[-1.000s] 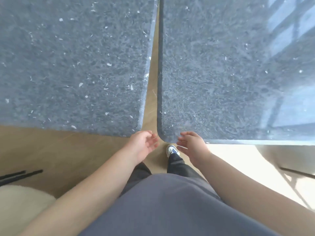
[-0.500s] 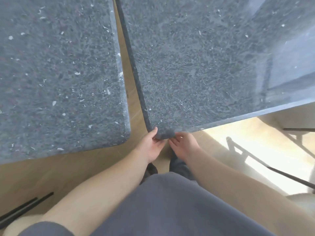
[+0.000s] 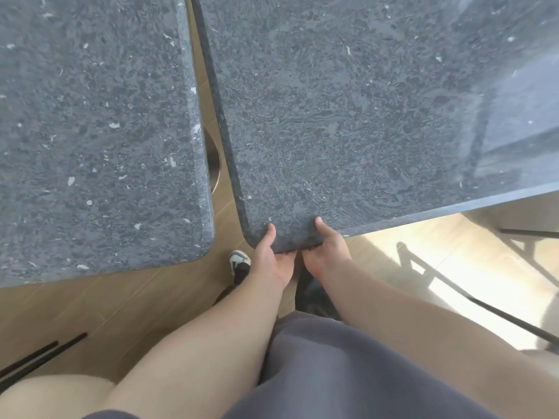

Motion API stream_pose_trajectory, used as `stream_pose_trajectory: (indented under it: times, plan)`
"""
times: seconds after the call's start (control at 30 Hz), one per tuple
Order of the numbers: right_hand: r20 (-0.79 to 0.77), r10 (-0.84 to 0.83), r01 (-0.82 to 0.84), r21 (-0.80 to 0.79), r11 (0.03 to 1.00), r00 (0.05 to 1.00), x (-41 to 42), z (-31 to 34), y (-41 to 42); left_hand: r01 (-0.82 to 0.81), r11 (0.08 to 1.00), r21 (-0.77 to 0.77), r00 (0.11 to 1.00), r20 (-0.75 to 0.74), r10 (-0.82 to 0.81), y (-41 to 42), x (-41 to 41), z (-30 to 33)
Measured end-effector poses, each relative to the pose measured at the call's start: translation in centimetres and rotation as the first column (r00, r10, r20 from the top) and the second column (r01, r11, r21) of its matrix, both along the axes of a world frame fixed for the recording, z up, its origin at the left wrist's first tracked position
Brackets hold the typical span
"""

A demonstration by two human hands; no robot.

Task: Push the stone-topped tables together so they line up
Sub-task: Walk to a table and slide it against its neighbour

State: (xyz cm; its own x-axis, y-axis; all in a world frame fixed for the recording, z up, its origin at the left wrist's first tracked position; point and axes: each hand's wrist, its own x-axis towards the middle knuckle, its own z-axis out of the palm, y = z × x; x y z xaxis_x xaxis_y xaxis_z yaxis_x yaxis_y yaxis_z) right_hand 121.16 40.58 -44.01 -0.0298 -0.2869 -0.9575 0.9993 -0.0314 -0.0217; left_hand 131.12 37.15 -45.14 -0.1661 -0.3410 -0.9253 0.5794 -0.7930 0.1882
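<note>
1. At 6 o'clock of the right table (image 3: 348, 116), on its near rounded corner, both hands grip the stone edge.
2. Left hand (image 3: 272, 261): thumb lies flat on top of the slab, pointing to 12 o'clock; the fingers curl under the edge and are hidden, so spread or pressed together cannot be told.
3. Right hand (image 3: 326, 252): just beside the left at its 3 o'clock, thumb on top of the slab, fingers tucked under the edge out of sight.
4. Left table (image 3: 90, 131) fills the frame from 9 to 11 o'clock; its near rounded corner sits at 9 o'clock of the left hand, apart from it.
5. The two tops do not touch. A gap of wooden floor (image 3: 151, 297) runs between them, narrow toward 12 o'clock and wider toward 6 o'clock; the edges are not parallel.
6. A round metal base (image 3: 213, 164) shows in the gap.
7. A shoe (image 3: 239, 261) stands on the floor at 9 o'clock of the left hand, close by.
8. Sunlit floor patch with thin black bars at 3 to 4 o'clock.
</note>
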Motion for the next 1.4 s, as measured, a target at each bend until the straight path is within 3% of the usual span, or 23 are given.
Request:
stream_pose_trajectory:
  times: [0.3, 0.73, 1.0, 1.4]
  plan:
    - [-0.096, -0.025, 0.026, 0.010, 1.000, 0.995, 1.2, 1.5, -0.8, 0.096, 0.994, 0.051, 0.994, -0.066, -0.093, -1.0, 1.3, -0.3]
    - [-0.103, -0.096, 0.114, 0.189, 0.975, 0.990, 2.6, 2.9, -3.1, 0.177, 0.973, 0.149, 0.977, -0.143, -0.156, -2.2, 2.2, -0.7]
    - [-0.027, -0.129, 0.132, 0.225, 0.965, 0.991, 4.8, 3.9, -6.4, 0.229, 0.946, 0.231, 0.972, -0.106, -0.209, -6.0, 4.9, -0.6]
    - [0.011, -0.099, 0.096, 0.180, 0.979, 0.995, 5.6, 4.4, -8.1, 0.205, 0.959, 0.195, 0.979, -0.041, -0.200, -8.5, 6.0, -0.1]
